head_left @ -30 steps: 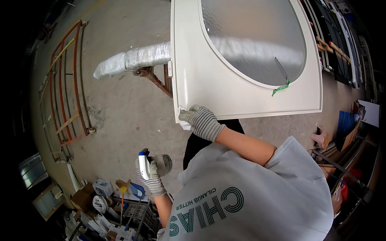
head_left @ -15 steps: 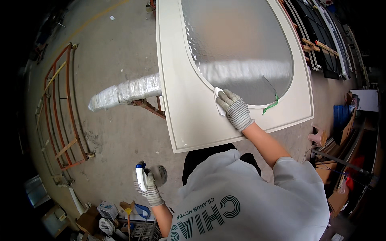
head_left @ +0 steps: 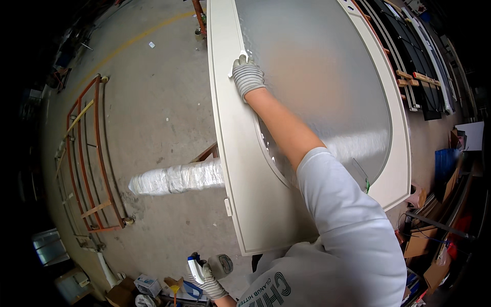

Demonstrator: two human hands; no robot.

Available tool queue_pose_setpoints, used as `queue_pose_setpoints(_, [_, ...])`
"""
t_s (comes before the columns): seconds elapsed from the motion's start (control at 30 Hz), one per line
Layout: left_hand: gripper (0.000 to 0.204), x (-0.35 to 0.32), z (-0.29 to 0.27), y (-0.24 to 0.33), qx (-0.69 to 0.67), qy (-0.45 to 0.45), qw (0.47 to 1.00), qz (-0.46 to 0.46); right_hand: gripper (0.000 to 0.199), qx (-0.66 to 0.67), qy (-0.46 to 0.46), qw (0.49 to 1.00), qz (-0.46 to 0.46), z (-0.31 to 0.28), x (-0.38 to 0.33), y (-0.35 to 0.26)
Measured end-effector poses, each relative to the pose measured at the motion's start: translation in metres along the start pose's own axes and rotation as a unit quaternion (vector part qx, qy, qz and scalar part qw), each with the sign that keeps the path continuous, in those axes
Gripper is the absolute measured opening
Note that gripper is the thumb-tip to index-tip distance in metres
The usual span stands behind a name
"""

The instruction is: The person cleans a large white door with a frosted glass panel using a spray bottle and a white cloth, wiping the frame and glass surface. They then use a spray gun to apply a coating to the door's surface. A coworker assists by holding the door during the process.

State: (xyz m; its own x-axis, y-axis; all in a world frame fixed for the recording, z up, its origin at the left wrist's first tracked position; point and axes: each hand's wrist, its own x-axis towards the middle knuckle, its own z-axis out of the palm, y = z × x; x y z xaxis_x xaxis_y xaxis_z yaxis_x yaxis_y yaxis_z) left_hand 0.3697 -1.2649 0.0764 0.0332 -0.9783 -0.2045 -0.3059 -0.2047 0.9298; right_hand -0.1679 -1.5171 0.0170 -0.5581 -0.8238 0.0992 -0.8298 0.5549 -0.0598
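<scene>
Fingers [head_left: 244,65] of my gloved right hand [head_left: 248,77] press one white cloth [head_left: 242,54] against one cream door [head_left: 240,169] by its frosted pane [head_left: 327,77]; my left hand [head_left: 208,279] grips one spray bottle [head_left: 195,267] beside cardboard boxes [head_left: 146,284].

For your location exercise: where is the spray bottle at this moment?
In the head view, the spray bottle sits bottom centre-left, gripped by the gloved left hand, below the cream door panel.

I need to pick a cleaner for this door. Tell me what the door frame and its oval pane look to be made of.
Door frame: smooth, cream, matt-looking surface with moulded edges, likely painted wood or composite; the coat hides which. Pane: frosted, textured glass, translucent, showing a blurred wrapped roll through it. The right hand presses a white cloth at the pane's edge; the left hand holds a spray bottle.
</scene>
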Motion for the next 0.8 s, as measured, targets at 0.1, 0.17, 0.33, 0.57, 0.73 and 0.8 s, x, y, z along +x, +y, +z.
queue_pose_setpoints(0.1, [0.056,-0.001,0.006,-0.012,0.001,0.061,0.997,-0.05,0.036,0.05,-0.008,0.999,0.007,-0.012,0.062,-0.003])
queue_pose_setpoints(0.17, [0.053,0.008,0.014,-0.005,0.016,0.056,0.994,-0.092,0.037,0.126,-0.019,0.991,0.045,0.012,0.121,0.026])
queue_pose_setpoints(0.33, [0.054,0.014,0.03,-0.008,0.061,0.069,0.99,-0.11,0.041,-0.217,-0.01,0.964,-0.151,-0.011,0.144,0.002])
queue_pose_setpoints(0.57, [0.049,0.037,0.044,0.031,0.084,-0.007,0.994,-0.069,0.054,-0.206,0.015,0.965,-0.159,0.005,0.022,-0.009])
queue_pose_setpoints(0.73, [0.05,0.055,0.03,0.008,0.054,-0.041,0.997,-0.037,0.038,-0.012,0.018,0.979,-0.205,-0.019,-0.218,-0.016])
queue_pose_setpoints(0.8, [0.05,0.064,0.024,-0.001,0.05,-0.062,0.997,-0.022,0.037,0.022,-0.038,0.982,-0.184,-0.044,-0.299,-0.014])
